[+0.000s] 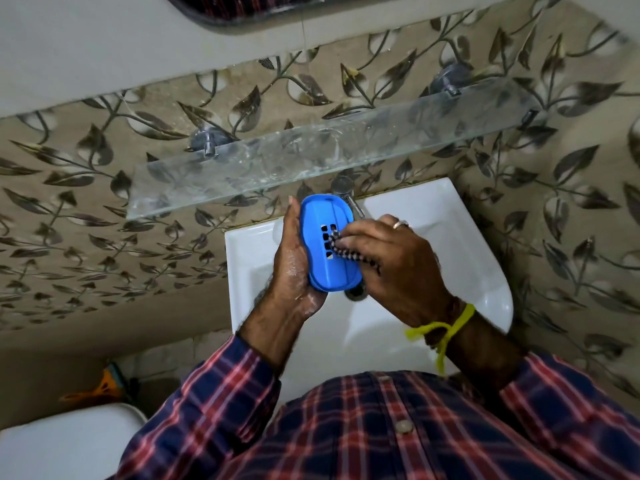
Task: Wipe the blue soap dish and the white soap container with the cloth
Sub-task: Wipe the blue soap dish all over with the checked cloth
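I hold a blue oval soap dish [320, 237] with drain slots above the white sink [433, 216]. My left hand [294, 268] cups the dish from the left and underneath, fingers curled round its edge. My right hand [394, 261] pinches a dark checked cloth [341, 249] and presses it onto the dish's slotted middle. Only a small bunched part of the cloth shows beneath the fingers. No white soap container is in view.
A glass shelf [311, 157] juts from the leaf-patterned wall just above the dish. A chrome tap [344, 190] stands at the sink's back. The sink drain [356, 292] lies under my hands. A white toilet tank [69, 441] sits lower left.
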A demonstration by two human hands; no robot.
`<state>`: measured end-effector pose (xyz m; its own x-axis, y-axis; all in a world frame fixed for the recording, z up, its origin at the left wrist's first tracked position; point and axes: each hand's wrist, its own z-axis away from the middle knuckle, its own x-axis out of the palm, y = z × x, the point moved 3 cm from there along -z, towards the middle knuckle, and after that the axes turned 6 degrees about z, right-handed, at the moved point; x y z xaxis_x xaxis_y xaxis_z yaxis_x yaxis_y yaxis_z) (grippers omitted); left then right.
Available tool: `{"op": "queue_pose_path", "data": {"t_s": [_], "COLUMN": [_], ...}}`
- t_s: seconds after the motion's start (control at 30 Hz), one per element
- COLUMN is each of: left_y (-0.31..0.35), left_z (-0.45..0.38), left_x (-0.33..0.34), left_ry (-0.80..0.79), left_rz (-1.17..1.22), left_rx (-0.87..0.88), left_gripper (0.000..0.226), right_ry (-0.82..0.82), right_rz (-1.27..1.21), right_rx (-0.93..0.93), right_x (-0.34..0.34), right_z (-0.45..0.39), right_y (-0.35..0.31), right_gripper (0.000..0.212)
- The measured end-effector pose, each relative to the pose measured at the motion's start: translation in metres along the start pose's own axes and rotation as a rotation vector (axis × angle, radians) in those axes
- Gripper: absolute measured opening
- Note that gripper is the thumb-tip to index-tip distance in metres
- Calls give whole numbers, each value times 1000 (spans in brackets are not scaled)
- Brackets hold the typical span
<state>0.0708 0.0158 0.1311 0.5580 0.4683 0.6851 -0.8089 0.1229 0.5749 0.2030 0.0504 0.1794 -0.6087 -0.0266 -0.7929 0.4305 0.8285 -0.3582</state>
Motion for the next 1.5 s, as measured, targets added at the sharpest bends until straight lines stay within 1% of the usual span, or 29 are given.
{"op": "queue_pose_path", "data": {"t_s": [0.07, 0.17, 0.3, 0.43, 0.47, 0.57, 0.6, 0.7, 0.73, 0.83, 0.87, 0.93, 1.0, 1.07, 1.13, 1.17, 1.33, 1.4, 1.5], "left_y": [-2, -1, -9, -4, -4, -13, -15, -13, -12, -12, -12, -10, -6, -4, -5, -5, 5, 3, -3], "left_z": [0, 2, 4, 7, 8, 10, 11, 15, 16, 17, 17, 17, 19, 21, 21, 21, 21, 22, 22], "left_x": [1, -1, 0, -1, -2, -1, 0, 2, 1, -1, -1, -2, -4, -4, -2, -1, -3, -4, -1], "left_ry": [-32, -30, 9, 6, 22, 55, 58, 47, 46, 93, 102, 93, 82, 89, 110, 113, 107, 127, 115], "left_rz": [36, -6, -57, -86, -111, -169, -174, -182, -197, -247, -240, -202, -178, -199, -225, -215, -194, -203, -230], "left_rx": [-11, 2, 22, 61, 70, 106, 118, 159, 172, 195, 190, 176, 175, 179, 191, 185, 202, 196, 189], "left_gripper": [76, 76, 74, 71, 70, 63, 60, 56, 57, 60, 59, 59, 66, 81, 86, 84, 79, 75, 64], "right_ry": [8, -30, 35, 14, 23, 91, 99, 53, 48, 73, 67, 41, 13, 13, 12, 0, -33, -50, -20], "right_rz": [-8, 5, -8, -28, -9, 10, 12, 56, 62, 38, 33, 40, 46, 30, -2, -16, -54, -89, -108], "right_rx": [-7, -45, 113, 48, 65, 210, 215, 81, 82, 224, 223, 134, 84, 191, 328, 347, 294, 331, 381], "right_x": [1, 0, 1, 2, 1, -2, -2, 1, 0, -2, -1, 2, 3, 2, 3, 6, 7, 6, 8], "right_z": [-4, 3, -9, -1, -1, -14, -20, -23, -21, -24, -25, -24, -16, -13, -18, -21, -18, -16, -27], "right_y": [-6, -7, -4, -13, -11, -3, -5, -13, -12, -3, -7, -19, -21, -10, 1, 0, -7, -3, -1], "right_gripper": [28, 29, 34, 34, 34, 35, 35, 40, 40, 37, 35, 34, 36, 34, 31, 30, 26, 23, 25]}}
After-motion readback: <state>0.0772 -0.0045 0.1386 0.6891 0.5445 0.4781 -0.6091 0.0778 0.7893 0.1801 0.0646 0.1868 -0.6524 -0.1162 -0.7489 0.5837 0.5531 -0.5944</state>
